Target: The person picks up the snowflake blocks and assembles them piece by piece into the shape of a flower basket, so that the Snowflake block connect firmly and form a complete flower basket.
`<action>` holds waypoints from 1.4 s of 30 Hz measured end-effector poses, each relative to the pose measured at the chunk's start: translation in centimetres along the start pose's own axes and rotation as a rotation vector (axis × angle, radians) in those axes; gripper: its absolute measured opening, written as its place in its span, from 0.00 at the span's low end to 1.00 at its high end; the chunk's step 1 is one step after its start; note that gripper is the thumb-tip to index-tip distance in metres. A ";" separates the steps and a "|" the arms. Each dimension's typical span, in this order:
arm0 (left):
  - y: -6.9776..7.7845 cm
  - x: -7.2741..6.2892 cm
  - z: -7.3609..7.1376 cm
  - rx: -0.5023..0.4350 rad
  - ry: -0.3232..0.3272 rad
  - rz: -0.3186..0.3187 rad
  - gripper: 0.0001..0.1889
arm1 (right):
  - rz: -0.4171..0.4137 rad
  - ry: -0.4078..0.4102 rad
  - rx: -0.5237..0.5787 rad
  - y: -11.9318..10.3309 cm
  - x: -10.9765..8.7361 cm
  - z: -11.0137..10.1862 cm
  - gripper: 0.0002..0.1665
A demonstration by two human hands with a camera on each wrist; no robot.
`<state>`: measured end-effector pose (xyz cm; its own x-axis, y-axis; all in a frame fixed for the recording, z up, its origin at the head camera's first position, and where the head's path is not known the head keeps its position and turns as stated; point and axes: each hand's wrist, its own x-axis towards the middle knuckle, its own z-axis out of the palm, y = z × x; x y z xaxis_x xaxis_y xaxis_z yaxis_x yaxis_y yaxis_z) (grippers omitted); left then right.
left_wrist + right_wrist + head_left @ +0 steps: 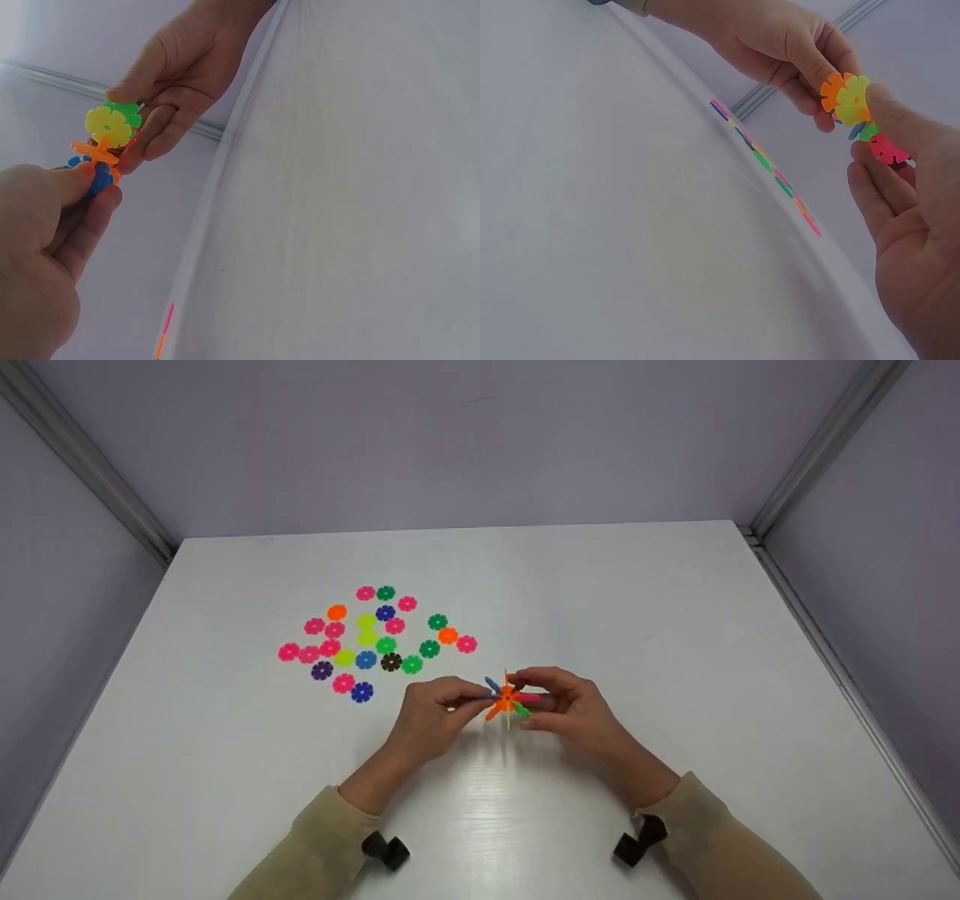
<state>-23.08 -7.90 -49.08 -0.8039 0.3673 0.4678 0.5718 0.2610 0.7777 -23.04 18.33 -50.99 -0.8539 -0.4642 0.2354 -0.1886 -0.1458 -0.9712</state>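
Both hands hold a cluster of interlocked snowflake discs (507, 699) above the table's front middle. My left hand (435, 718) pinches a blue disc (103, 180) on the cluster's left side between thumb and fingertips. From the right, my right hand (576, 711) grips the cluster with curled fingers and thumb, around a pink disc (885, 148) and a green disc (126, 112). A yellow disc (853, 103) and an orange disc (94, 152) stick out between the hands. Fingers partly hide the discs on the right side.
Many loose snowflake discs lie flat on the white table (675, 660), left of centre and beyond the hands. Among them are a black disc (391, 662), a purple disc (322, 670) and an orange disc (337, 613). Pale walls (480, 450) enclose the back and sides.
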 end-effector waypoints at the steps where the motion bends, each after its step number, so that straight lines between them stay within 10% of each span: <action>1: 0.0 0.0 0.0 -0.004 -0.002 0.003 0.07 | -0.002 -0.003 0.004 0.0 0.0 0.0 0.35; 20: 0.0 -0.2 0.3 -0.093 0.004 -0.050 0.09 | 0.047 0.070 -0.076 0.1 0.2 -0.1 0.38; 33: 0.1 -0.2 0.2 -0.053 -0.184 -0.097 0.13 | 0.090 0.092 -0.061 0.2 0.3 -0.1 0.29; 42: -0.3 0.5 -4.8 0.056 -0.141 -0.169 0.13 | 0.167 0.177 -0.060 0.2 0.3 -0.1 0.29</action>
<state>-24.44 -12.06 -47.13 -0.8604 0.4340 0.2670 0.4427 0.3771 0.8135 -23.37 18.30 -51.13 -0.9462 -0.3167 0.0668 -0.0619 -0.0257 -0.9978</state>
